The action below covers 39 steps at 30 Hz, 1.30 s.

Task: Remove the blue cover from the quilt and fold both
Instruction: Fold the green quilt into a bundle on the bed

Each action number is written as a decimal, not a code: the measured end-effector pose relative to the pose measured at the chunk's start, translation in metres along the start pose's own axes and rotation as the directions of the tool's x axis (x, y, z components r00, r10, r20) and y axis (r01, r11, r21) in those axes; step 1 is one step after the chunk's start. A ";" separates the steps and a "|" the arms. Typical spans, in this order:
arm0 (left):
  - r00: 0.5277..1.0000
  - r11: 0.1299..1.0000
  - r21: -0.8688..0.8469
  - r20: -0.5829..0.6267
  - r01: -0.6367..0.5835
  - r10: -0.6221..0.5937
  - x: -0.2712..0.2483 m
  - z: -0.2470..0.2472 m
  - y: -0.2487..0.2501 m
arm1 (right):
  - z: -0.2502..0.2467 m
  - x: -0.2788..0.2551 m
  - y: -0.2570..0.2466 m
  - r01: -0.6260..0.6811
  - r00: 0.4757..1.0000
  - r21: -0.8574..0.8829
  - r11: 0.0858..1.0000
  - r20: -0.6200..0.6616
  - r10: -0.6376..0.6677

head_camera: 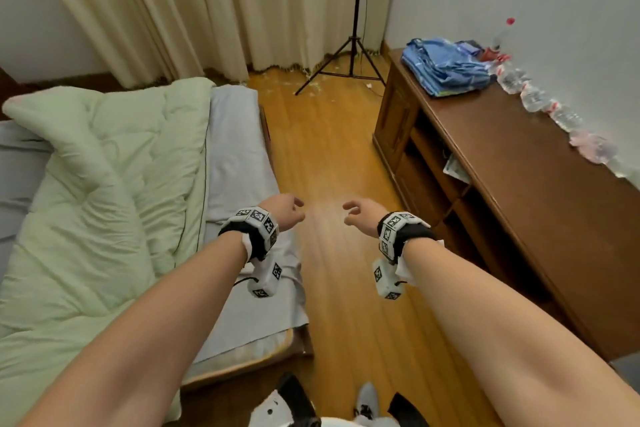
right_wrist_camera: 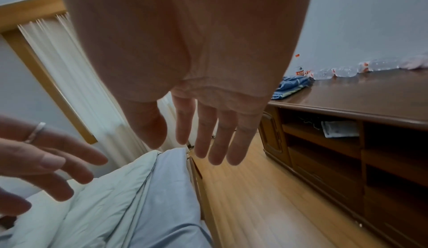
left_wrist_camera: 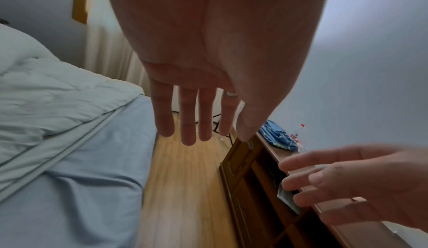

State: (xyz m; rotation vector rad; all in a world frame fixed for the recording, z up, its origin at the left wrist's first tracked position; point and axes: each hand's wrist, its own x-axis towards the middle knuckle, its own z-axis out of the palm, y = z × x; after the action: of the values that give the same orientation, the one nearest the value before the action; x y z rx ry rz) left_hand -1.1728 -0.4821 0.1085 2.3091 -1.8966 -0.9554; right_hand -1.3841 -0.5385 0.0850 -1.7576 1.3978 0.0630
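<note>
Left hand: centre of the head view, above the floor, grip spread, fingers loose, holding nothing. Right hand: beside it, apart, grip spread likewise and bare. Quilt: pale green, crumpled on the bed at left, lower edge cut off by the frame. Blue cover: folded bundle at the far end of the brown tabletop, upper right, well apart from both hands. Plastic bottles: a blurred row along the wall, count unclear. Shelf contents below the tabletop: hard to make out.
</note>
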 end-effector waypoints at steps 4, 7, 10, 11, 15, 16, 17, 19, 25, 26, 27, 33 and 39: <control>1.000 1.000 -0.003 0.010 0.019 -0.018 0.051 -0.009 0.042 | -0.058 0.040 0.025 0.012 1.000 -0.027 1.000 0.012 -0.011; 0.999 0.999 -0.019 0.011 0.038 -0.038 0.099 -0.018 0.053 | -0.089 0.085 0.032 0.029 0.999 -0.074 0.997 0.047 -0.026; 0.998 0.997 -0.025 0.015 0.068 -0.068 0.162 -0.033 0.059 | -0.125 0.139 0.031 0.051 0.996 -0.109 0.993 0.073 -0.043; 0.997 0.997 -0.026 0.022 0.077 -0.076 0.185 -0.040 0.062 | -0.139 0.160 0.030 0.057 0.996 -0.118 0.991 0.073 -0.048; 0.994 0.994 -0.017 0.035 0.107 -0.106 0.286 -0.081 0.066 | -0.207 0.262 0.011 0.071 0.996 -0.205 0.976 0.058 -0.061; 0.991 0.992 -0.015 0.040 0.125 -0.124 0.310 -0.096 0.066 | -0.225 0.289 0.003 0.072 0.996 -0.237 0.969 0.064 -0.058; 0.989 0.989 -0.012 0.044 0.144 -0.143 0.333 -0.114 0.065 | -0.243 0.318 -0.008 0.077 0.995 -0.274 0.959 0.077 -0.058; 0.985 0.985 -0.020 0.044 0.170 -0.169 0.377 -0.150 0.059 | -0.276 0.374 -0.032 0.094 0.993 -0.329 0.940 0.098 -0.065; 0.970 0.968 -0.057 -0.012 0.243 -0.244 0.497 -0.258 0.035 | -0.346 0.528 -0.114 0.156 0.979 -0.364 0.918 0.180 -0.094; 0.966 0.964 -0.064 -0.016 0.258 -0.260 0.519 -0.275 0.028 | -0.355 0.557 -0.128 0.170 0.976 -0.371 0.913 0.194 -0.103; 0.961 0.959 -0.078 -0.021 0.272 -0.274 0.542 -0.291 0.020 | -0.363 0.588 -0.143 0.188 0.972 -0.375 0.908 0.204 -0.117; 0.923 0.918 -0.148 -0.060 0.369 -0.381 0.691 -0.388 -0.034 | -0.405 0.789 -0.242 0.349 0.920 -0.396 0.849 0.315 -0.231; 0.813 0.801 -0.299 -0.117 0.518 -0.570 0.823 -0.493 -0.091 | -0.464 0.978 -0.374 0.539 0.826 -0.418 0.732 0.433 -0.361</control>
State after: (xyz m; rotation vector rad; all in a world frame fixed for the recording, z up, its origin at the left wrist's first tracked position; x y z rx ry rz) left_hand -0.8008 -1.3710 0.1094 2.7073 -0.9614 -0.8752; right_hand -0.9273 -1.5882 0.0826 -2.3789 0.6974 0.4903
